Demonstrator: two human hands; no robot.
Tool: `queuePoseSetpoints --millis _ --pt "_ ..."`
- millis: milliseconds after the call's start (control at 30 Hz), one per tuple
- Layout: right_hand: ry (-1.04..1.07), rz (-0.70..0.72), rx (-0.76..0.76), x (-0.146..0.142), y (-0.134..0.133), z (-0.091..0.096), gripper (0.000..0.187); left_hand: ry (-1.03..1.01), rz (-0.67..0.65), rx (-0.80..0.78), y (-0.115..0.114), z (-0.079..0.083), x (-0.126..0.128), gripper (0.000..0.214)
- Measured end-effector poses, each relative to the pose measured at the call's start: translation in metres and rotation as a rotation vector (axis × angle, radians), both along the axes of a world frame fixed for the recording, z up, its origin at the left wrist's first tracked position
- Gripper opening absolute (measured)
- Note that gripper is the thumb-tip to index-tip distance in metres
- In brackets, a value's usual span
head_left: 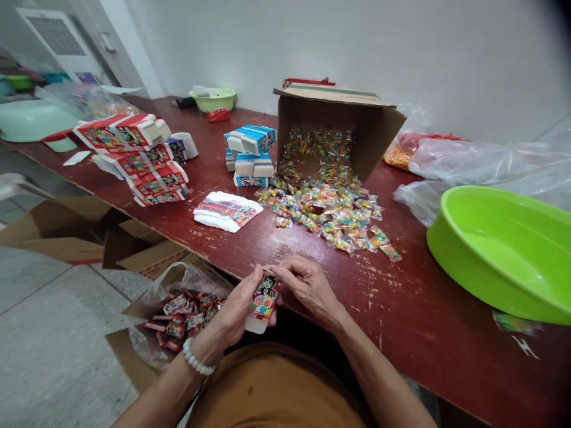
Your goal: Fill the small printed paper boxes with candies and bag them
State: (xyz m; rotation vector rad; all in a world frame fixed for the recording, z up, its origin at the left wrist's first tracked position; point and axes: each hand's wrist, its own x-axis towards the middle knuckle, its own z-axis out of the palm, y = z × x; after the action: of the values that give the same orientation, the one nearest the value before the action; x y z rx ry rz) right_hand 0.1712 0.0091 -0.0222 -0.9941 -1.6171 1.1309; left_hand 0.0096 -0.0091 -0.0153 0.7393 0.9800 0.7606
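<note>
Close to my body, just off the table's front edge, my left hand (pixel 239 306) wraps round a small printed carton (pixel 266 295). The carton is red and black with a cartoon picture, and a white flap sticks out at its lower end. Fingers of my right hand (pixel 307 285) are bent and pinch at the carton's top edge; their tips are partly hidden. Beyond my hands lies a spread of wrapped candies (pixel 330 208), spilling from a cardboard box (pixel 375 137) on its side. A stack of flat white printed cartons (pixel 227 211) lies nearby.
Left on the red table (pixel 214 246) stand stacked red cartons (pixel 156 172); blue cartons (pixel 252 148) stand behind. A green basin (pixel 495 255) is at the right. Below the left edge, a plastic-lined box holds filled small cartons (pixel 187 315). Clear plastic bags (pixel 482 160) lie behind the basin.
</note>
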Motion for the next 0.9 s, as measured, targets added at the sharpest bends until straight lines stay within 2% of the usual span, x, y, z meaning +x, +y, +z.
queuePoseSetpoints --millis 133,300,400,533,667,733,800,833,900 --pt "0.082 0.033 -0.233 -0.004 0.007 0.006 0.016 -0.008 -0.004 0.042 0.003 0.001 0.002 0.064" --pt "0.174 0.030 -0.345 -0.001 0.014 0.014 0.013 0.035 -0.041 0.122 0.005 0.000 0.000 0.067" --pt "0.154 0.070 -0.280 0.001 0.010 0.016 0.014 0.076 -0.023 0.134 0.005 -0.003 0.000 0.067" --pt "0.063 0.127 -0.101 0.001 -0.003 0.016 0.019 0.094 0.008 0.073 0.005 -0.006 0.005 0.071" --pt "-0.082 0.063 0.059 0.011 -0.004 0.009 0.015 0.044 0.043 0.046 0.009 -0.003 0.016 0.061" --pt "-0.205 -0.066 0.157 0.035 0.004 0.003 0.019 -0.041 0.063 0.031 0.010 0.001 0.021 0.054" --pt "-0.354 -0.313 0.230 0.074 0.016 -0.001 0.026 -0.180 0.048 -0.027 0.008 0.005 0.025 0.049" --pt "-0.442 -0.495 0.222 0.097 0.021 -0.002 0.028 -0.244 0.022 -0.072 0.004 0.006 0.026 0.046" --pt "-0.643 -0.834 0.026 0.144 0.027 -0.006 0.034 -0.312 -0.055 -0.176 -0.007 0.003 0.024 0.039"
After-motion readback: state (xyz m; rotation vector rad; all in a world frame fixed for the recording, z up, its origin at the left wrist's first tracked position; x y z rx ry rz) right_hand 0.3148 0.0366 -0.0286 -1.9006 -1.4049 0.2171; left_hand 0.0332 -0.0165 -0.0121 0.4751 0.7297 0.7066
